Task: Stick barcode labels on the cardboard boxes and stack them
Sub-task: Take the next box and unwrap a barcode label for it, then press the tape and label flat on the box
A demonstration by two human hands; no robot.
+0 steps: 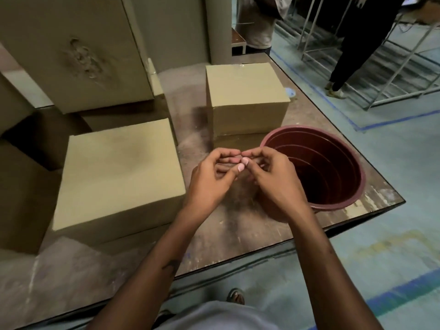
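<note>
My left hand [212, 179] and my right hand [273, 179] meet above the table, just left of the bucket. Their fingers are curled, and the thumbs and fingertips pinch together on something small, most likely a label, that the fingers hide. A closed cardboard box [119, 170] lies to the left of my hands. A second closed box [245, 98] stands beyond them. No label shows on either box's visible faces.
A dark red plastic bucket [326, 167] stands at the table's right corner, touching my right wrist. Taller cartons [71, 51] rise at the back left. The worn table [214, 244] ends close in front of me. People stand by metal racks [357, 63] on the floor to the right.
</note>
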